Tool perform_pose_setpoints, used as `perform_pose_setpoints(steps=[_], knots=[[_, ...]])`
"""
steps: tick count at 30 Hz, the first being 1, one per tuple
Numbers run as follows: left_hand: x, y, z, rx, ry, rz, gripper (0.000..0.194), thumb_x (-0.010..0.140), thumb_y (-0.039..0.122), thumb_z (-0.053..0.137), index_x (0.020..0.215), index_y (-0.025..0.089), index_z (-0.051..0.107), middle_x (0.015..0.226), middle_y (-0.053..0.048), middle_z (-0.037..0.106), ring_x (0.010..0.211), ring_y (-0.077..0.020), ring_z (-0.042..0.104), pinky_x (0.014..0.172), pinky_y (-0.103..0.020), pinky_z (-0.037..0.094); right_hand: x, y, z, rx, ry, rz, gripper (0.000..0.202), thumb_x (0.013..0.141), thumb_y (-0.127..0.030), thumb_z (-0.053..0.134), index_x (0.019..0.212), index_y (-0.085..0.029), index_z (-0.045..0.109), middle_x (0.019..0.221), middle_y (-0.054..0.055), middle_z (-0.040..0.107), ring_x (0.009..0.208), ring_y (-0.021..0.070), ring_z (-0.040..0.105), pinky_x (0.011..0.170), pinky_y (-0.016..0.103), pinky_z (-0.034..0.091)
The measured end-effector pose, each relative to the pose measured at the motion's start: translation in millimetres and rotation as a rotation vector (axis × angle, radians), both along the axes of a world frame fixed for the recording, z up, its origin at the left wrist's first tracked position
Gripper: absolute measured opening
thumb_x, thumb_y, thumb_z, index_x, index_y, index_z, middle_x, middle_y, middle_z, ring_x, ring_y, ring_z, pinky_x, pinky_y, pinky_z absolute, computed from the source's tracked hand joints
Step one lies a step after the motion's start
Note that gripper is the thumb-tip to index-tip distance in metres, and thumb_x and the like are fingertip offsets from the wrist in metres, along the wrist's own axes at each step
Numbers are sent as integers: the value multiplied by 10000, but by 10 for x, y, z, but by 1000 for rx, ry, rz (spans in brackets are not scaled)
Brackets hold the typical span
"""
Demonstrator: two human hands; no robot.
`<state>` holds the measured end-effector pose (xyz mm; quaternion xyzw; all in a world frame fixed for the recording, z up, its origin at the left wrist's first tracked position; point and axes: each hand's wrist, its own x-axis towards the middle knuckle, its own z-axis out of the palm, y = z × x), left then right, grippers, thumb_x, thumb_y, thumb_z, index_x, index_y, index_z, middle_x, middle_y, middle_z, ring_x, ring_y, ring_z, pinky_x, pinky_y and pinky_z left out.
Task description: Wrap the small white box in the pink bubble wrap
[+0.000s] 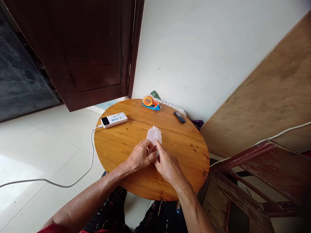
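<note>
A piece of bubble wrap, whitish and translucent, stands up from between my hands over the middle of the round wooden table. My left hand has its fingers curled around the lower left part of the wrap. On the right side, my right hand pinches the wrap near its lower edge, with the index finger lying along it. The fingertips of both hands nearly meet, and they hide the bottom of the wrap. Whether anything is inside it cannot be made out.
A white power bank with a cable lies at the table's left edge. An orange and blue tape dispenser stands at the back, and a dark, partly blurred object lies back right. A wooden chair stands at right.
</note>
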<state>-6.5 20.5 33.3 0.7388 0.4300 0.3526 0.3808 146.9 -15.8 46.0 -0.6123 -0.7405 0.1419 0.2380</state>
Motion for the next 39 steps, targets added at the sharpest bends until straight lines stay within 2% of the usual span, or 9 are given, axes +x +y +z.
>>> perform_pose_setpoints(steps=[4, 8, 12, 15, 20, 24, 29, 33, 39], knots=[[75, 93, -41, 51, 65, 8, 88, 750, 188, 663, 782, 179, 581, 800, 15, 562, 688, -121, 531, 649, -245, 421, 19, 20, 12, -24, 31, 19, 777, 757, -99, 560, 1506, -191, 378, 1212, 137, 693, 891, 242, 696, 790, 363, 529], [105, 115, -85, 13, 107, 9, 143, 713, 131, 665, 822, 180, 587, 802, 21, 568, 650, -111, 532, 621, -236, 434, 168, 0, 70, -122, 355, 103, 765, 750, -131, 537, 1491, -232, 376, 1153, 73, 702, 619, 122, 623, 679, 304, 542], [91, 115, -31, 113, 260, 12, 202, 709, 152, 659, 895, 199, 597, 914, -27, 606, 834, -186, 583, 760, -304, 491, 370, 57, 48, -60, 614, -88, 514, 821, -277, 555, 1326, -183, 525, 997, 53, 706, 556, 106, 598, 577, 277, 528], [57, 171, 51, 206, 337, -49, 284, 690, 188, 686, 958, 203, 596, 1069, -68, 620, 1025, -261, 555, 918, -404, 476, 469, 170, -76, -52, 647, -240, 479, 784, -349, 614, 1221, -156, 584, 907, 41, 694, 553, 118, 598, 489, 250, 491], [0, 310, 139, 96, 321, -199, 472, 642, 208, 726, 1081, 194, 555, 1237, -113, 580, 1165, -294, 511, 981, -439, 468, 484, 391, -262, -190, 752, -338, 593, 747, -399, 656, 1266, -127, 560, 1008, 106, 707, 664, 186, 676, 352, 214, 426], [-10, 366, 120, 14, 325, -254, 598, 661, 245, 714, 1227, 216, 524, 1330, -113, 532, 1207, -305, 515, 994, -461, 470, 464, 579, -232, -248, 791, -365, 636, 761, -347, 692, 1325, -99, 537, 832, 77, 727, 616, 196, 680, 315, 205, 407], [16, 408, 45, -25, 282, -310, 973, 660, 233, 712, 1520, 237, 257, 1498, -159, 416, 1364, -373, 411, 1049, -511, 428, 426, 805, -156, -276, 835, -371, 649, 741, -343, 740, 1305, -82, 553, 648, 16, 670, 529, 175, 631, 318, 207, 388], [30, 401, 14, -29, 219, -321, 1017, 658, 203, 692, 1549, 218, 202, 1507, -172, 405, 1358, -357, 428, 1076, -506, 419, 364, 967, -140, -322, 791, -388, 688, 676, -333, 782, 1280, -97, 550, 605, -31, 629, 449, 128, 535, 305, 193, 290], [49, 360, -22, -46, 156, -317, 1065, 652, 189, 682, 1565, 203, 134, 1610, -195, 178, 1456, -350, 283, 1122, -484, 384, 310, 1153, -105, -409, 723, -379, 329, 610, -244, 734, 911, -130, 666, 503, -76, 527, 374, 77, 395, 335, 182, 182]])
